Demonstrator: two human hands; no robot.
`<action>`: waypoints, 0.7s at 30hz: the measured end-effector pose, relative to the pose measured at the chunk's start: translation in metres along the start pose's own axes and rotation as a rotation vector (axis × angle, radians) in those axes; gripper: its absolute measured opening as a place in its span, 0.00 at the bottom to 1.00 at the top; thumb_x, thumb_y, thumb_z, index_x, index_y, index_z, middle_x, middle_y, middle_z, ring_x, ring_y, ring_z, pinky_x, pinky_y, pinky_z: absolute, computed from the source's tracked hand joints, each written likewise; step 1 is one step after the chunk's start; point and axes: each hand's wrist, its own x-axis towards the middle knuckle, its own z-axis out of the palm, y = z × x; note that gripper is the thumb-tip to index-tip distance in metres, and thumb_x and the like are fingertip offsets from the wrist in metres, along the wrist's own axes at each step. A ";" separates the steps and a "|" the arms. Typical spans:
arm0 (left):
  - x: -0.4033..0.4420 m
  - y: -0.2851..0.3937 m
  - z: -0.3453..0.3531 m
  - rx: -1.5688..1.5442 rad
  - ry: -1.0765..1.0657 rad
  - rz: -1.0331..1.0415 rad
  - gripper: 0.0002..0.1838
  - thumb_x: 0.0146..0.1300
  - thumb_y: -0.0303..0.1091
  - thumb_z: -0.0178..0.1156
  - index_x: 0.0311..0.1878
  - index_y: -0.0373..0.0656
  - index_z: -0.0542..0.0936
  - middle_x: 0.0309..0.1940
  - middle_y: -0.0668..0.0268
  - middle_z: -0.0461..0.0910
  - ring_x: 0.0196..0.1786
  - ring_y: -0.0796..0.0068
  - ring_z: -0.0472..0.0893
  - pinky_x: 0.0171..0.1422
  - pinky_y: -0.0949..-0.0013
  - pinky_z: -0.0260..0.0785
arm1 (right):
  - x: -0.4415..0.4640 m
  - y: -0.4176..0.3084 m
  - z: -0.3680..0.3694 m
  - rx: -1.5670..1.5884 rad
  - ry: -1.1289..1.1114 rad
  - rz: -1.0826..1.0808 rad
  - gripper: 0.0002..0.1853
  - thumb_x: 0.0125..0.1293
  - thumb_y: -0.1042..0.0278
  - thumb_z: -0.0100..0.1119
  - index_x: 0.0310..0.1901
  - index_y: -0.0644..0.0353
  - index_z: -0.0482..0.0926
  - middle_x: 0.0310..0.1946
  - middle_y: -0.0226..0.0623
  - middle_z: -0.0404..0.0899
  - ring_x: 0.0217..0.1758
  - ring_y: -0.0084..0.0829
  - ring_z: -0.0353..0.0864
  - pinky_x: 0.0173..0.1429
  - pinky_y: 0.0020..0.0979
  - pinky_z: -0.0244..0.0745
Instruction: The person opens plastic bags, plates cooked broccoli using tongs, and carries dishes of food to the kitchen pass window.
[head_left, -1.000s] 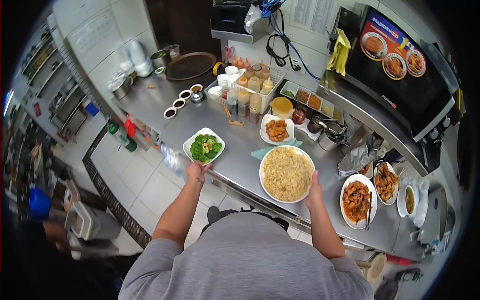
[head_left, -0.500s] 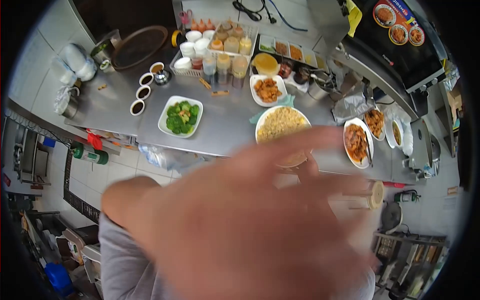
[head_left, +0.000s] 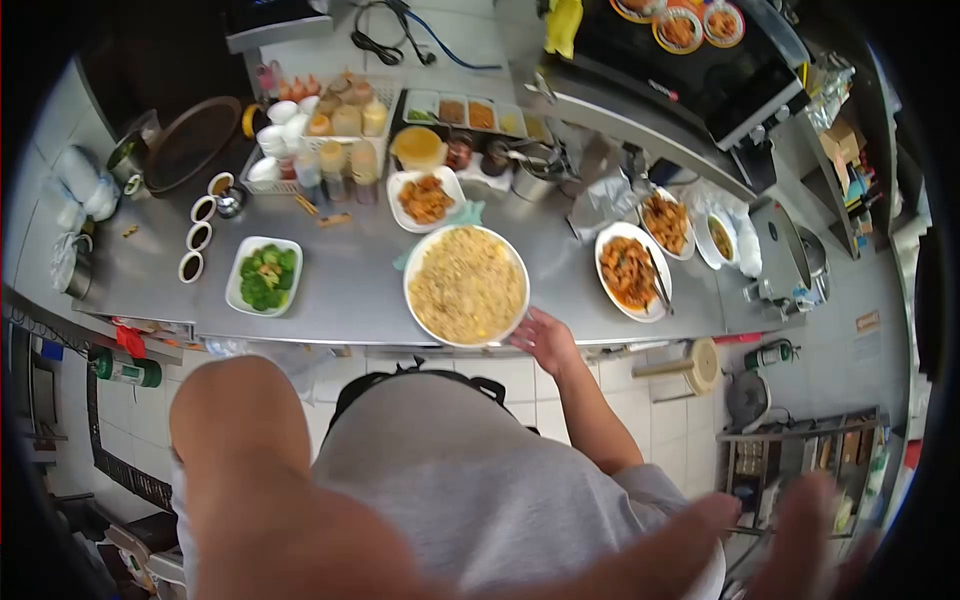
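A round white plate of fried rice sits at the front edge of the steel counter. My right hand is at its lower right rim, fingers curled against the edge; their tips are partly hidden by the rim. My left arm crosses close to the camera, and my left hand is large and blurred at the bottom right, with its fingers apart and nothing seen in them. Behind the rice is a square white dish of orange-brown fried pieces. A square bowl of broccoli stands to its left.
An oval plate of saucy meat with tongs, another fried dish and a soup bowl stand right. Dark sauce cups line up left. Behind are sauce bottles and topping trays. A stool is below the counter.
My left hand has moved down and right, uncovering the rice plate and my right hand. The counter's things sit further left in view as the camera has turned.
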 end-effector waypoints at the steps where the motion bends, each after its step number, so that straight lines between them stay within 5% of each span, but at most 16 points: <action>1: 0.000 0.001 0.001 -0.092 0.051 0.024 0.12 0.63 0.33 0.55 0.43 0.35 0.79 0.42 0.56 0.79 0.42 0.62 0.77 0.51 0.64 0.66 | -0.006 0.002 -0.011 0.014 0.027 0.000 0.24 0.64 0.56 0.56 0.59 0.58 0.69 0.54 0.43 0.74 0.55 0.39 0.75 0.59 0.43 0.70; 5: 0.004 0.002 0.008 -0.386 0.165 0.123 0.11 0.64 0.34 0.54 0.42 0.36 0.80 0.40 0.57 0.79 0.40 0.63 0.77 0.47 0.66 0.67 | -0.008 -0.017 -0.025 0.059 0.039 0.027 0.29 0.64 0.57 0.58 0.64 0.59 0.63 0.53 0.46 0.74 0.56 0.43 0.75 0.59 0.45 0.71; 11: 0.028 -0.040 0.064 -0.265 0.095 -0.094 0.11 0.65 0.35 0.54 0.40 0.37 0.80 0.37 0.58 0.80 0.35 0.65 0.77 0.41 0.68 0.67 | 0.025 -0.020 -0.069 0.058 0.030 0.107 0.27 0.67 0.61 0.55 0.64 0.62 0.63 0.52 0.49 0.74 0.55 0.44 0.76 0.57 0.46 0.73; 17: 0.034 -0.051 0.063 -0.547 0.241 -0.087 0.11 0.67 0.35 0.54 0.39 0.38 0.81 0.33 0.59 0.80 0.31 0.66 0.77 0.35 0.70 0.67 | 0.056 -0.015 -0.091 0.118 -0.077 0.115 0.21 0.66 0.61 0.56 0.59 0.56 0.69 0.44 0.40 0.80 0.48 0.40 0.79 0.55 0.48 0.75; 21: 0.035 -0.077 0.077 -0.717 0.314 -0.259 0.11 0.68 0.36 0.54 0.37 0.39 0.82 0.31 0.59 0.80 0.28 0.67 0.77 0.31 0.71 0.67 | 0.050 -0.031 -0.083 0.130 -0.066 0.134 0.22 0.66 0.59 0.58 0.59 0.57 0.68 0.46 0.42 0.78 0.51 0.40 0.78 0.57 0.45 0.74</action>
